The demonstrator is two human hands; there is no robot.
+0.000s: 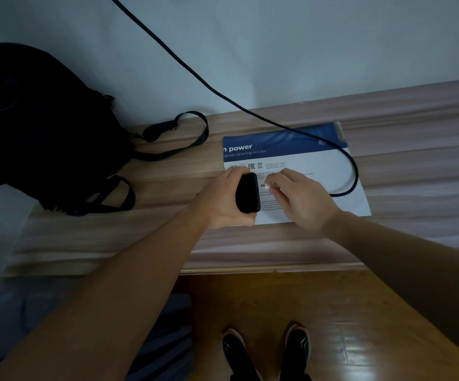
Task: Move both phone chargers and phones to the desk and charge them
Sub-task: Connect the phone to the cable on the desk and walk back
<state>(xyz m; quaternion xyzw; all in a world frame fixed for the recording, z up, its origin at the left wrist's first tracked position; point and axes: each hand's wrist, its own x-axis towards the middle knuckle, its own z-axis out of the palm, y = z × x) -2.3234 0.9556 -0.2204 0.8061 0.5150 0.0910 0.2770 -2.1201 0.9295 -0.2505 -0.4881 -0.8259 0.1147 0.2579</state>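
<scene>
- phone (247,193), black, stands on edge in the left hand (222,200); the left fingers (235,176) curl over its top and the thumb sits under its lower end, closed round it.
- right fingers (279,180) are pinched together on a small white charger plug (266,185), whose metal tip points at the phone's near end; a small gap shows between tip and phone.
- right hand (302,200) hovers just beside the phone, both hands over the lower half of a printed sheet (319,171).
- dark cable (353,169) loops across the sheet's right side, curls back toward the right hand, and runs up and away to the upper left past the wall (277,45); whether it joins the white plug i cannot tell, the hand hides that part.
- sheet has a blue band on top with white words "power" and "great cleaning results", and lies flat on the wood-grain table (415,160).
- black bag (44,127) sits at the table's left end against the wall, its straps (192,133) trailing over the surface toward the sheet.
- below the table edge, wooden floor (360,312) and two dark shoes (266,350) show.
</scene>
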